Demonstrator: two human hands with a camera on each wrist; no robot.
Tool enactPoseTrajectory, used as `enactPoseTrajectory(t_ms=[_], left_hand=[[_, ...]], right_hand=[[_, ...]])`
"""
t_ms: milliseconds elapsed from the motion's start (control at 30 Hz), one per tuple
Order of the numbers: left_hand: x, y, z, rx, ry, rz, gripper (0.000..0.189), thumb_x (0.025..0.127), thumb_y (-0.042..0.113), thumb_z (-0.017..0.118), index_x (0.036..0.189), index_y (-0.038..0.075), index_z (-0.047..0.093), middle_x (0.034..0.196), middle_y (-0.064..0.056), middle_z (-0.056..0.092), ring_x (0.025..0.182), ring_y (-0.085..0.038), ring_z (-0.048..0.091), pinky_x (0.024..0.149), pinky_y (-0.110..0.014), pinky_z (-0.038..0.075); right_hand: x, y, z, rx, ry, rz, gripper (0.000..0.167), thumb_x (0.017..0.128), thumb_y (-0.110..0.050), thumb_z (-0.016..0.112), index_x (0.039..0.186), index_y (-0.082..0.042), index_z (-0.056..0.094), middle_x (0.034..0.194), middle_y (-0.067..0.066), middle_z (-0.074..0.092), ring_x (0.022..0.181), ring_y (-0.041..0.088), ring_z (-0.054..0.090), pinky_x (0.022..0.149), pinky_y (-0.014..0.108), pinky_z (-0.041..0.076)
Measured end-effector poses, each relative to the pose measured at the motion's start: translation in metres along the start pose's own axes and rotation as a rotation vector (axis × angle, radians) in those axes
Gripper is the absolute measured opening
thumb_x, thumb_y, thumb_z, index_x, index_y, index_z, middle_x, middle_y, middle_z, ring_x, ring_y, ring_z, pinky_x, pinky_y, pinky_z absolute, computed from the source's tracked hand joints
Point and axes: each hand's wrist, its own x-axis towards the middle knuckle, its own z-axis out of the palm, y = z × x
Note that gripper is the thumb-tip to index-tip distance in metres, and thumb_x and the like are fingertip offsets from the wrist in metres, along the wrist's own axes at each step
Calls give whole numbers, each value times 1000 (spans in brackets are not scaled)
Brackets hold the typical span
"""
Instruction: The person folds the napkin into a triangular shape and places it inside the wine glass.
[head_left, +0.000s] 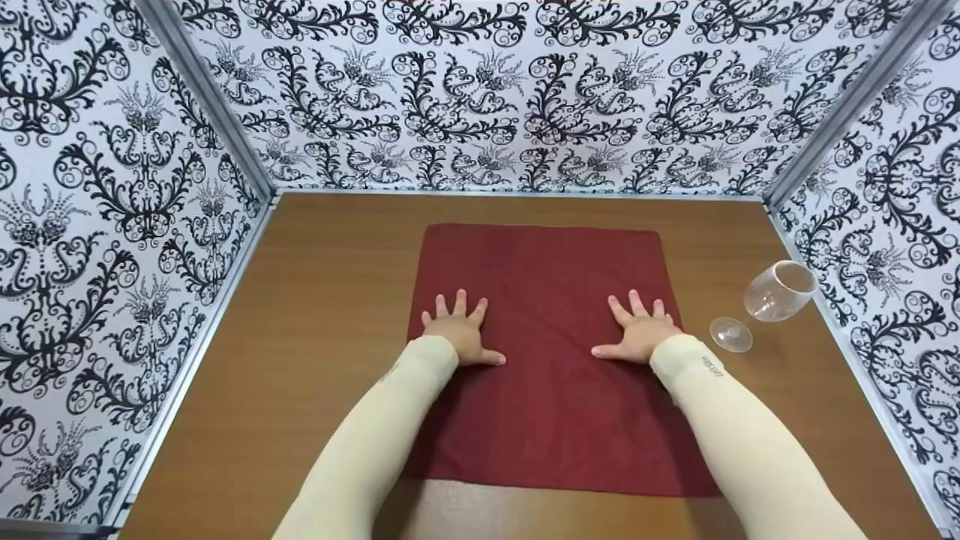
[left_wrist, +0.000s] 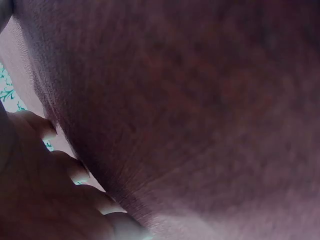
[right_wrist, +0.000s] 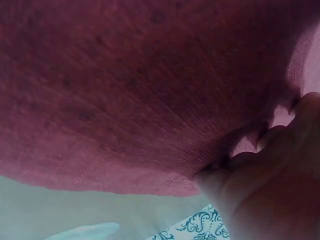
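Red cloth, flat, under left hand, right hand (both splayed)

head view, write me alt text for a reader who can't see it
A person's left hand and right hand rest, fingers spread, on a red cloth laid out on a wooden table. A clear stemmed glass stands right of the cloth, and black-and-white patterned walls rise behind and at both sides.

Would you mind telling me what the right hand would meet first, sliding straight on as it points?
The right hand would probably cross the red cloth and table, then meet the pale strip edging the patterned back wall; depth is unclear.
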Motion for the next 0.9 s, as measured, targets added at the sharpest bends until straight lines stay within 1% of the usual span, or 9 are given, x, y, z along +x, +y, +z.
enactPoseTrajectory(t_ms=[133, 267, 433, 667, 900], left_hand=[[5, 0, 3, 10, -9, -16, 125, 76, 87, 68, 171, 34, 5, 179, -12, -8, 161, -51, -8, 126, -72, 12], [8, 0, 3, 27, -10, -16, 126, 76, 88, 66, 171, 33, 4, 179, -12, -9, 161, -51, -8, 126, -72, 14], [9, -1, 3, 20, 0, -16, 125, 77, 87, 68, 171, 33, 5, 179, -12, -8, 161, -52, -6, 126, -72, 15], [14, -1, 6, 27, -18, -25, 126, 76, 88, 67, 170, 35, 2, 178, -12, -11, 161, -52, -8, 125, -73, 14], [6, 3, 1, 13, 1, -13, 125, 77, 86, 69, 171, 33, 6, 178, -13, -8, 161, -52, -6, 125, -73, 14]], right_hand=[[3, 3, 3, 23, -4, -2, 121, 87, -79, 64, 170, -13, 7, 173, 32, -7, 150, 73, -3, 121, 79, 12], [5, 6, 4, 24, -1, 7, 121, 86, -80, 64, 171, -14, 7, 173, 32, -7, 150, 72, -4, 121, 79, 11], [3, 4, 2, 37, 6, 7, 120, 87, -78, 65, 171, -14, 7, 173, 31, -8, 151, 71, -5, 121, 79, 10], [-2, 0, -1, 60, 10, 4, 118, 89, -74, 66, 170, -13, 8, 173, 32, -7, 151, 71, -6, 122, 78, 9], [0, 4, 2, 64, 8, 4, 119, 88, -76, 65, 171, -14, 7, 173, 31, -9, 150, 71, -7, 122, 78, 8]])
